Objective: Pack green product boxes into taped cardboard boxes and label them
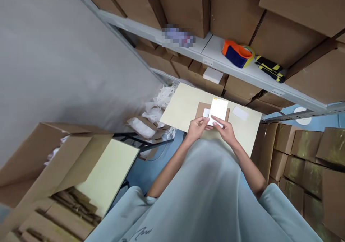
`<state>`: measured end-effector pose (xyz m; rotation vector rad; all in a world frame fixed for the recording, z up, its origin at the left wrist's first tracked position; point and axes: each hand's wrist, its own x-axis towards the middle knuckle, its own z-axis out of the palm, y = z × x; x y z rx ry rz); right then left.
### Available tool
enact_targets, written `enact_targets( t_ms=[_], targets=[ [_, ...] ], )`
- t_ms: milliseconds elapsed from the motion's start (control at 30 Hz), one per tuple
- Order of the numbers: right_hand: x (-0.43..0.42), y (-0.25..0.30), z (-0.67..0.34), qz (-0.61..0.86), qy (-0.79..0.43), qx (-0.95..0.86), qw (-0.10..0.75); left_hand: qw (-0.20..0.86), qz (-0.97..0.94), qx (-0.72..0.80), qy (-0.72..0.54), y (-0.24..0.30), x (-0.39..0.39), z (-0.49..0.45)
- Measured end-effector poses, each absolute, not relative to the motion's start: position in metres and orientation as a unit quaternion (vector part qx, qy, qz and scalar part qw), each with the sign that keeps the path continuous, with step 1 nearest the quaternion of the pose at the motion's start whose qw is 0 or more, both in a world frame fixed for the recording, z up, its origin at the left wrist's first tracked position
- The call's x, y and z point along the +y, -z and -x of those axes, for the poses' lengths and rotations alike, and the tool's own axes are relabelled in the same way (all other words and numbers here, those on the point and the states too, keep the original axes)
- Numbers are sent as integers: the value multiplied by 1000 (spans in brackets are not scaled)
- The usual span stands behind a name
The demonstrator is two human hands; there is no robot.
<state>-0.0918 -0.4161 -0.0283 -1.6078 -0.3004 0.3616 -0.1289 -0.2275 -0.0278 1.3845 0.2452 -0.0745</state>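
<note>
A white card-like rectangle (219,107) with a small orange mark at its top corner is held up in front of me. My right hand (225,130) grips its lower edge between thumb and fingers. My left hand (198,128) is closed at its lower left corner, fingers pinched near a second small white piece (206,112). Whether the left fingers hold one or both pieces is hard to see. Behind them, a flat brown cardboard piece (199,109) lies on the pale table (180,109). To its right rests a white slip (240,113).
Above the table, a shelf (199,45) bears cardboard boxes, an orange and blue tape dispenser (237,54) and yellow-black cutters (269,69). Stacked boxes (307,145) stand at right. An open carton (67,141) and second table (110,170) are at left, beside white packing scraps (159,105).
</note>
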Motion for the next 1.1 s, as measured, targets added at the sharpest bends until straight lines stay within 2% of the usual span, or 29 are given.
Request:
enact_targets(
  t_ms=[200,367,767,1100],
  targets=[
    [-425,-22,94,697,-185,-164,673,785,-615,56,38,-20,-215,160],
    [-432,-41,106,685,-178,-167,686,776,-629,38,33,-36,-221,168],
    [-440,-50,126,656,-163,-162,719,761,-648,25,9,-43,-236,174],
    [-436,-32,133,666,-189,-168,701,742,-670,25,-25,-44,-239,184]
  ],
)
